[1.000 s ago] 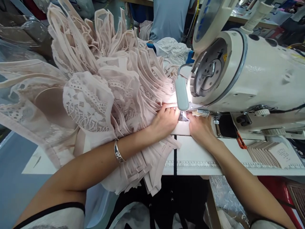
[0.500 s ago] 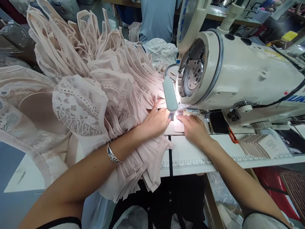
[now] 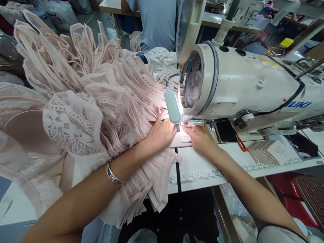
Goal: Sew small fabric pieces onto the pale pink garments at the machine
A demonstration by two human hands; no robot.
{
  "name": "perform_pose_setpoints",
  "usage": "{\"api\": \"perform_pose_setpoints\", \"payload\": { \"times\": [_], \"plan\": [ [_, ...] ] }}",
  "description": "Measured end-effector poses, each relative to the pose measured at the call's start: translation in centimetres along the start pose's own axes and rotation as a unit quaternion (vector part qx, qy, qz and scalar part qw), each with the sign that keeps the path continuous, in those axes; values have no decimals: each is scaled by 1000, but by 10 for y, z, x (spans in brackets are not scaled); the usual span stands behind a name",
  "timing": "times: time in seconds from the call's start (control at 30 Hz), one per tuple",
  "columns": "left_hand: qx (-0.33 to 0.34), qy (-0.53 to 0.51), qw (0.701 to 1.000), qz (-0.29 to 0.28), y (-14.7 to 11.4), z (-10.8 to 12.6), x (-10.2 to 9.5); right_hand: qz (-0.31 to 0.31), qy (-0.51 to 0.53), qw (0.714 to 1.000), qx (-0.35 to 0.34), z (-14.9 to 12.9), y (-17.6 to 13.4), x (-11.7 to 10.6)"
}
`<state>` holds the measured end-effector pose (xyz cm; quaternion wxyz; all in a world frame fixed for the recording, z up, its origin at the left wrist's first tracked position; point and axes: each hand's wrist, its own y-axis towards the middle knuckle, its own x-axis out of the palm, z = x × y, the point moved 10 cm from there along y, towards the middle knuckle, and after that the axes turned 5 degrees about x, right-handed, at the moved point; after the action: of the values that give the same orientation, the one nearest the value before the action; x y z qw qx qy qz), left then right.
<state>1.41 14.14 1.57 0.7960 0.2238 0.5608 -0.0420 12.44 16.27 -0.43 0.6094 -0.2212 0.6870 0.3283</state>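
Head view: bras (image 3: 126, 101) are heaped left of sewing machine (image 3: 235, 81); left hand (image 3: 161, 133) and right hand (image 3: 203, 140) are placed by lamp (image 3: 172, 106), finger closure cannot be told. Bras are best guided flat, fingers well back.

Your white table (image 3: 193, 158): ruler strip (image 3: 199, 176) along your edge, garment heap (image 3: 121, 98) left, sewing machine (image 3: 238, 81), orange-and-black tool (image 3: 242, 143), beige stack (image 3: 268, 152) right.

In the background, 1 blue-shirted person (image 3: 158, 28) is seen from the back. On the tabletop (image 3: 202, 157), 1 orange tool (image 3: 242, 143) is laid beside 1 flat black object (image 3: 226, 131). At the upper left, plastic bags (image 3: 59, 14) are placed.
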Motion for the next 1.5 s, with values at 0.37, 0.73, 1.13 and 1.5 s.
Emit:
{"api": "perform_pose_setpoints", "payload": {
  "times": [0.37, 0.73, 1.13, 1.5],
  "plan": [
    [-20, 9, 1000, -2, 2, -1, -2, -63, -29, 997, 38, -1, 2, 7],
    [-48, 14, 997, -52, 3, -2, 1, -154, -25, 984, 82, 2, 3, 14],
    [-25, 70, 996, -40, 2, 1, -2, -100, -15, 991, 82, 0, 4, 12],
    [-72, 235, 967, -65, 3, -6, -8, -177, -16, 970, 165, 13, 6, 16]
  ]
}}
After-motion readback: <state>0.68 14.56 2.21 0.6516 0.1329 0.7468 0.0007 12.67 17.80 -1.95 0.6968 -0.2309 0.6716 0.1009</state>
